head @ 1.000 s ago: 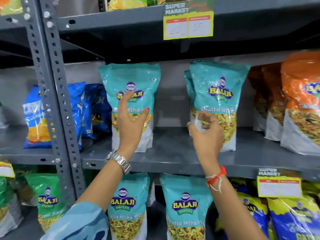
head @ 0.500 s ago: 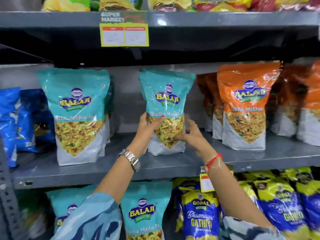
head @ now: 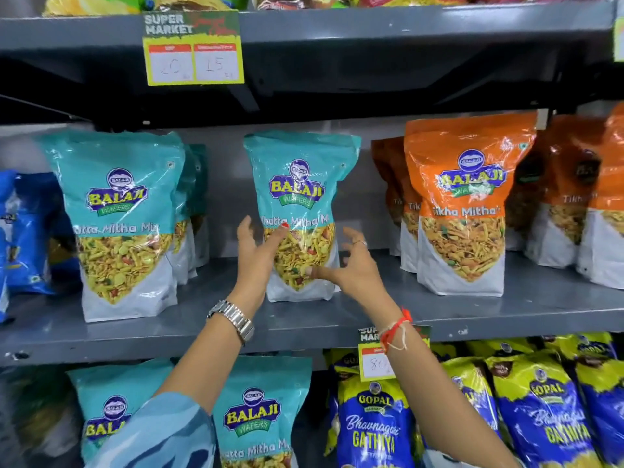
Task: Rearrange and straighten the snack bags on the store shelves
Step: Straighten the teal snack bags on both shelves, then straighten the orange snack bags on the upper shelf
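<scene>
A teal Balaji Khatta Mitha Mix bag (head: 300,184) stands upright in the middle of the grey middle shelf (head: 337,315). My left hand (head: 255,256) holds its left edge, thumb on the front and fingers beside it. My right hand (head: 354,265) sits at the bag's lower right with fingers spread and curled; only the thumb touches the front. Another teal bag (head: 125,211) stands to the left with more teal bags behind it. Orange Tikha Mitha bags (head: 469,204) stand in rows to the right.
Blue bags (head: 27,231) fill the far left of this shelf. Below are teal Balaji bags (head: 256,420) and blue-yellow Gopal Gathiya bags (head: 374,430). Price tags (head: 194,49) hang on the upper shelf edge, and one (head: 373,359) on the middle shelf edge. Gaps lie either side of the held bag.
The view swung right from the first teal bag to this one. Both hands closed on its sides; now the right hand's fingers have come off and spread.
</scene>
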Motion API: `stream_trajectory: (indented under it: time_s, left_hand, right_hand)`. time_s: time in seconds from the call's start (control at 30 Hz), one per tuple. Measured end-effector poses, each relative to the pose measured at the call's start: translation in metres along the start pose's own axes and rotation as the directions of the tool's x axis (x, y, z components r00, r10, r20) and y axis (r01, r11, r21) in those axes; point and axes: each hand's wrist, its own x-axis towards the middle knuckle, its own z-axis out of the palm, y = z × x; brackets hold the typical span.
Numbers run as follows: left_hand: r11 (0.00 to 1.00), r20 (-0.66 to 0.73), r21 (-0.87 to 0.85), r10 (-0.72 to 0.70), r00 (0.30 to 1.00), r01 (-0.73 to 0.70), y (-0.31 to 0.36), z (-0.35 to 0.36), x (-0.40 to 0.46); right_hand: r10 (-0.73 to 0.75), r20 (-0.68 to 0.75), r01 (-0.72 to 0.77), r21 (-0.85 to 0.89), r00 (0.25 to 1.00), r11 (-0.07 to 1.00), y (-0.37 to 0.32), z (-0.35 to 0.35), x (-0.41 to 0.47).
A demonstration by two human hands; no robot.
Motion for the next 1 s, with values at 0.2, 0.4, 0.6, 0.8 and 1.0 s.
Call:
stream_trajectory:
  time_s: [0.2,0.4,0.6,0.8,1.0]
  left_hand:
    - [0.883,-0.129,0.179,0.458,0.880,-0.433,0.013,0.044,-0.032]
    - [0.943,0.125,-0.077,0.331,0.935,-0.323,0.007,0.138,-0.045]
    - [0.936,0.359,-0.135,-0.260,0.896,0.326,-0.022,0.213,-0.035]
    - [0.926,0.315,-0.194,-0.254,0.914,0.324,-0.032,0.244,-0.046]
    - [0.947,0.237,-0.194,-0.207,0.949,0.255,-0.032,0.251,-0.060]
  right_hand:
    - [-0.155,-0.500,0.195,0.028,0.852,0.980,0.018,-0.067,-0.018]
    - [-0.117,-0.707,-0.057,-0.217,0.697,0.975,0.042,-0.150,-0.017]
    - [0.003,-0.469,-0.163,-0.301,0.883,0.940,0.071,-0.202,-0.014]
    - [0.045,-0.286,-0.088,-0.139,0.957,0.986,0.082,-0.217,-0.004]
    - [0.073,-0.176,-0.073,0.003,0.982,0.997,0.089,-0.235,0.006]
